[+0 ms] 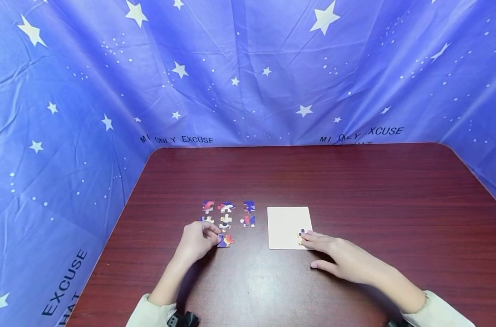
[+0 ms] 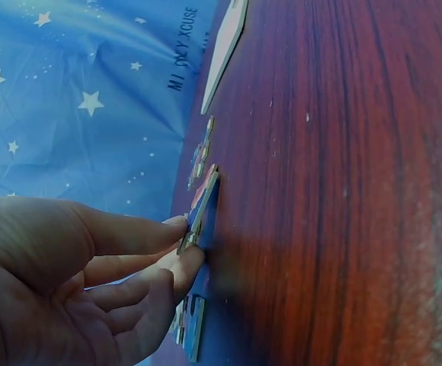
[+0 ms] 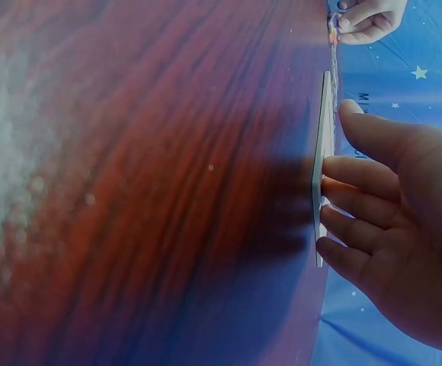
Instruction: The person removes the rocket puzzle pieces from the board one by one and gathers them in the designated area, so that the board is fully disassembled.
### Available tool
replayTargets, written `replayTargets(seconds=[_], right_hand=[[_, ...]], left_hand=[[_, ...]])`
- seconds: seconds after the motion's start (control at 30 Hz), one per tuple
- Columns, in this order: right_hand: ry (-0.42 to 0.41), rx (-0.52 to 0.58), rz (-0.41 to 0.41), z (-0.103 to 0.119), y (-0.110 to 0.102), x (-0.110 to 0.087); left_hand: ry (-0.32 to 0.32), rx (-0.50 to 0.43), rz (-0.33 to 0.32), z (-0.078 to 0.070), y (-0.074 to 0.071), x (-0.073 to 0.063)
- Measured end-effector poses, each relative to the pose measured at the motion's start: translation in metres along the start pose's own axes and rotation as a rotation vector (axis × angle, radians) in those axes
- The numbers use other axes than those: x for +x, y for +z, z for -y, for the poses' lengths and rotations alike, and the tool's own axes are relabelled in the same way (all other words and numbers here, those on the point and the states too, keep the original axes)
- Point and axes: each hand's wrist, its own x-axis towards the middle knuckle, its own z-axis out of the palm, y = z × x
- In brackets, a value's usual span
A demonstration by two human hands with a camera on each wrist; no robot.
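My left hand (image 1: 198,240) pinches a jigsaw piece (image 1: 224,241) with purple, yellow and red print between thumb and fingers. In the left wrist view that jigsaw piece (image 2: 207,197) tilts up off the table. On the right, a pale square board (image 1: 286,225) lies flat. One jigsaw piece (image 1: 300,237) sits at its lower right corner, partly hidden by fingers. My right hand (image 1: 339,256) rests its outstretched fingertips on that corner, thumb held apart over the table. Seen from the right wrist, the fingers (image 3: 362,177) lie along the board's edge (image 3: 318,175).
Left of the board, loose jigsaw pieces lie in rough rows, among them a red one (image 1: 208,206), a white-and-red one (image 1: 226,207) and a purple one (image 1: 249,206). Beneath is a dark red wooden table (image 1: 354,181). A blue star-printed curtain (image 1: 248,54) hangs behind and beside it.
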Motion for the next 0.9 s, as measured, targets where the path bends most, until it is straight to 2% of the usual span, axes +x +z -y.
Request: replayTargets(seconds=[0.9], right_hand=[[0.008, -0.011, -0.004, -0.0002, 0.0007, -0.0004]], left_hand=[[-0.037, 0.082, 0.026, -0.0046, -0.0016, -0.0019]])
